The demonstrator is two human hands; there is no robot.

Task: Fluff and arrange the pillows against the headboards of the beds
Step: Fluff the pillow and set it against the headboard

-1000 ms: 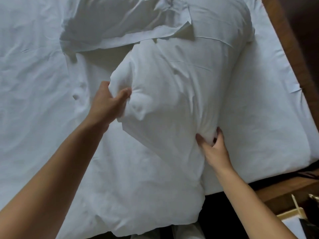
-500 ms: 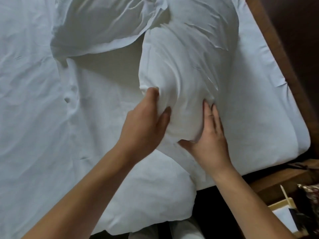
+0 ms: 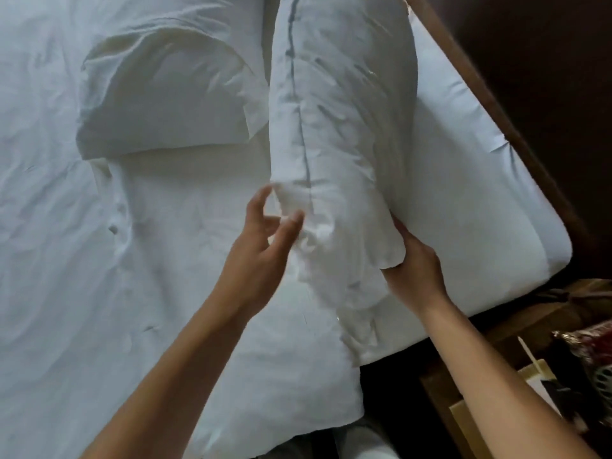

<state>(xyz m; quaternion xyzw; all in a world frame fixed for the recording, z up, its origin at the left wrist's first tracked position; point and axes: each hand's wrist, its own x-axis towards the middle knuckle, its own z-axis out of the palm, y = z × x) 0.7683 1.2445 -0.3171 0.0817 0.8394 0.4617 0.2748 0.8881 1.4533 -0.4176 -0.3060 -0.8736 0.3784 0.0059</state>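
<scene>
I had squeezed the pillow [image 3: 337, 134] narrow; right hand [image 3: 414, 266] gripped its end, left hand [image 3: 261, 246] loosened beside it, fluffing underway.

Creased matt white cotton pillow [image 3: 341, 127], wrinkled cloth sheet [image 3: 66, 226], smooth dark wooden bed frame [image 3: 516, 134]

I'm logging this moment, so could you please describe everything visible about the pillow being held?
The pillow is white, in a wrinkled cloth case with a darker seam line running along its length. It stands on edge, lifted off the white sheet, its far end cut off by the frame. The left hand touches its near left corner with loosely spread fingers; the right hand cups it from below on the right.
</scene>
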